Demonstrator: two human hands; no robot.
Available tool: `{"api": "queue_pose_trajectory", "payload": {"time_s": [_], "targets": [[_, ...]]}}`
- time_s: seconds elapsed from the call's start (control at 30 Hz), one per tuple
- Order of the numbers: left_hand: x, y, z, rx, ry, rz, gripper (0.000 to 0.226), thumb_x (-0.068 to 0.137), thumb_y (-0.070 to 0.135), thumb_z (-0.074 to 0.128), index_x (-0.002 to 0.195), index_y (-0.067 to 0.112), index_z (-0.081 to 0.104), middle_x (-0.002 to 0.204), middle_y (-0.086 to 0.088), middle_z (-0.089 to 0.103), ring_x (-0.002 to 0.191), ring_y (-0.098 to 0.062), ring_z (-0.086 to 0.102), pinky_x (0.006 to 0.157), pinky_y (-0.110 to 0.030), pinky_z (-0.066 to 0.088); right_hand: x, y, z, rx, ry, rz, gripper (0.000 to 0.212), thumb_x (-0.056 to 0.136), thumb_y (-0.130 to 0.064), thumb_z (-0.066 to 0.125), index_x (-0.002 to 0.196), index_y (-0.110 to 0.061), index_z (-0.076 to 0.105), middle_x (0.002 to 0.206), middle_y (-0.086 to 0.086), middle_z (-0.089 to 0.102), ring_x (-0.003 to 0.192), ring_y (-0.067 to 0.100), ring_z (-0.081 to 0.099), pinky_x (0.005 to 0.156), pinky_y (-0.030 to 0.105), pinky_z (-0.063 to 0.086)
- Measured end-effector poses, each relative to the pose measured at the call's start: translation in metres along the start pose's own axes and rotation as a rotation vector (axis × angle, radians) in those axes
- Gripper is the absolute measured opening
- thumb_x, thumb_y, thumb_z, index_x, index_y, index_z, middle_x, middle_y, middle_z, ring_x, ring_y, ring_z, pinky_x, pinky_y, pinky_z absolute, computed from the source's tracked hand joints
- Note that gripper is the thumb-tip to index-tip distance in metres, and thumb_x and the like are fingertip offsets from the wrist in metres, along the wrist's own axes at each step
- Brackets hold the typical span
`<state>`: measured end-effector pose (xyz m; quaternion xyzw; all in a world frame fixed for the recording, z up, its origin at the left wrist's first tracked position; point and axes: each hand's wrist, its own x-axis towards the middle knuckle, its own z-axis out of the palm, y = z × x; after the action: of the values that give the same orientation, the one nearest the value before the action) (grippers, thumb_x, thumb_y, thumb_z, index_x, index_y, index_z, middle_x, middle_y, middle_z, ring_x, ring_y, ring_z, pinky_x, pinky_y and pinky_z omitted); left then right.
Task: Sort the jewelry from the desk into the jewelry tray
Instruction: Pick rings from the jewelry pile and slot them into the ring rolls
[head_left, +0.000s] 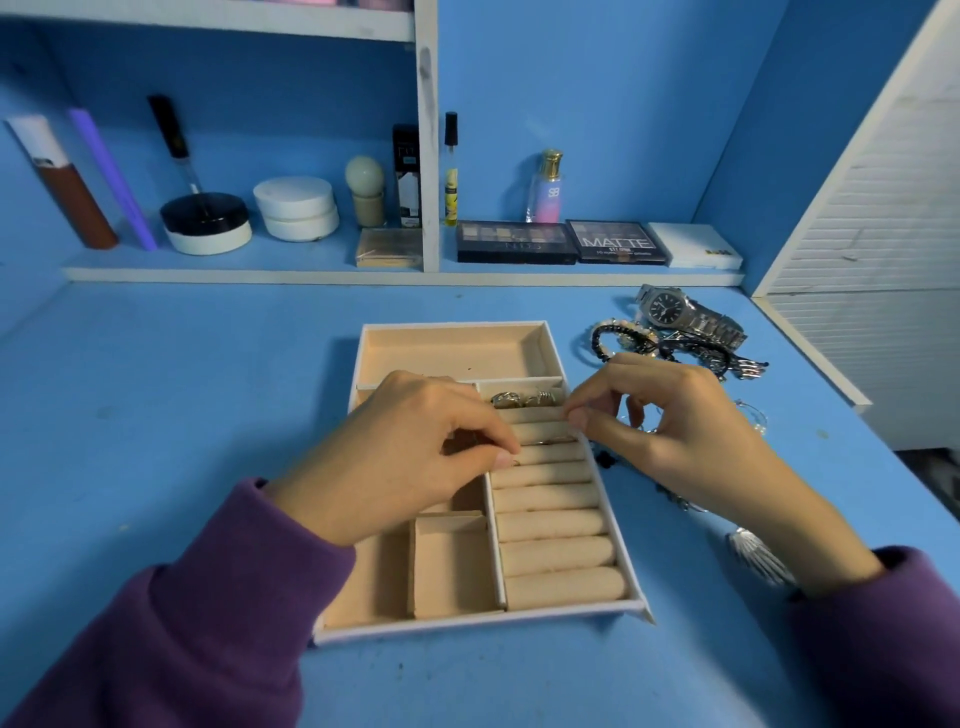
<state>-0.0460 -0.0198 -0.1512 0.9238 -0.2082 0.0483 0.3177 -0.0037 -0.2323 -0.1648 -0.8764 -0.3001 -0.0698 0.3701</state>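
The blue desk (182, 389) carries a beige jewelry tray (467, 623), a silver watch (670, 306) and beaded bracelets (626, 332).

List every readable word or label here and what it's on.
"MATTE": on the right eyeshadow palette; the small print beneath is blurred.
"SB": on the pink perfume bottle.
Too blurred to read: left palette, black box, watch dial.

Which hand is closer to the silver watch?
Right. The right hand hovers just this side of the watch; the left hand is farther left, over the tray.
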Motion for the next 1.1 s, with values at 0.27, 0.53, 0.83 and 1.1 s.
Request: {"api": "queue_pose_trajectory", "payload": {"time_s": [0.27,0.53,0.83,1.1], "targets": [[0.020,0.021,-0.016,-0.076,0.037,-0.052,0.012,0.077,0.023,0.070,0.085,0.030,0.074,0.074,0.015,0.069,0.076,0.002,0.057,0.064,-0.005,0.039,0.006,0.024,-0.034,0.058,0.306,0.197,0.007,0.084,-0.014,0.065,0.082,-0.015,0.072,0.076,0.005,0.069,0.068,0.014,0.058,0.061,0.023,0.044],[0.093,0.049,0.002,0.185,-0.203,0.066,0.016,0.085,0.024,0.061,0.098,0.025,0.070,0.086,0.008,0.067,0.075,-0.001,0.056,0.067,-0.010,0.039,0.004,0.064,-0.057,-0.255,0.273,0.353,0.010,0.083,-0.010,0.061,0.081,-0.014,0.070,0.079,0.002,0.068,0.074,0.020,0.060,0.067,0.031,0.046],[0.145,0.063,0.063,0.425,-0.267,0.126,0.031,0.089,0.010,0.053,0.116,0.022,0.062,0.118,-0.010,0.057,0.107,-0.026,0.055,0.081,-0.034,0.042,-0.006,0.066,-0.046,-0.459,0.180,0.431,0.017,0.077,-0.040,0.066,0.085,-0.024,0.066,0.088,-0.004,0.063,0.086,0.018,0.057,0.062,0.028,0.036],[0.143,0.057,0.070,0.507,-0.244,0.178,0.021,0.089,0.012,0.055,0.105,0.019,0.067,0.108,-0.004,0.059,0.111,-0.020,0.045,0.078,-0.031,0.038,-0.006,0.062,-0.045,-0.470,0.148,0.419,0.018,0.078,-0.041,0.066,0.088,-0.026,0.067,0.085,-0.010,0.051,0.093,0.016,0.054,0.066,0.025,0.034]]}}
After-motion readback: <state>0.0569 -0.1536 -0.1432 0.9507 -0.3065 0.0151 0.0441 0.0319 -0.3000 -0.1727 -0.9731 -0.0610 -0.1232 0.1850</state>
